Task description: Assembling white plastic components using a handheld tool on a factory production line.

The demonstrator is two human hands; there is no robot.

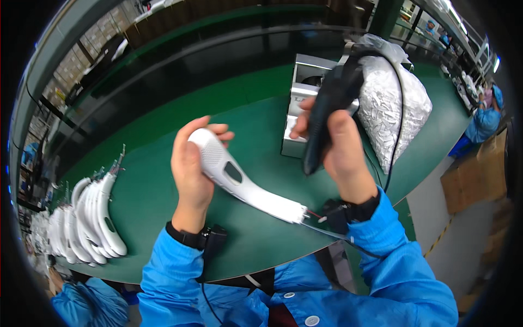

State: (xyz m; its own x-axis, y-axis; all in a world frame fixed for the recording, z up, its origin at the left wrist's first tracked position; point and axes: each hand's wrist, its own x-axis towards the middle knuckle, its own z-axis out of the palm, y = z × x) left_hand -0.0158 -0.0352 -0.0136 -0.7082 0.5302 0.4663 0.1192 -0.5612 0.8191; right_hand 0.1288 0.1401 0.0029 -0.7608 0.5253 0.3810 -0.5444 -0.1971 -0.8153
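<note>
In my left hand is a white curved plastic housing, gripped by its rounded, perforated end. It has a dark oval opening, and thin wires trail from its far end near my right wrist. My right hand is wrapped round a black corded power tool, which looks like an electric screwdriver and is blurred. The tool is tilted, its lower end pointing down over the table, apart from the housing. Just behind my right hand stands a metal box-shaped device, partly covered by hand and tool.
Several similar white housings lie in a row at the left on the green table. A clear bag of small white parts sits at the right, with a black cable across it. Other people are at the right and lower left. Cardboard boxes stand beyond the right edge.
</note>
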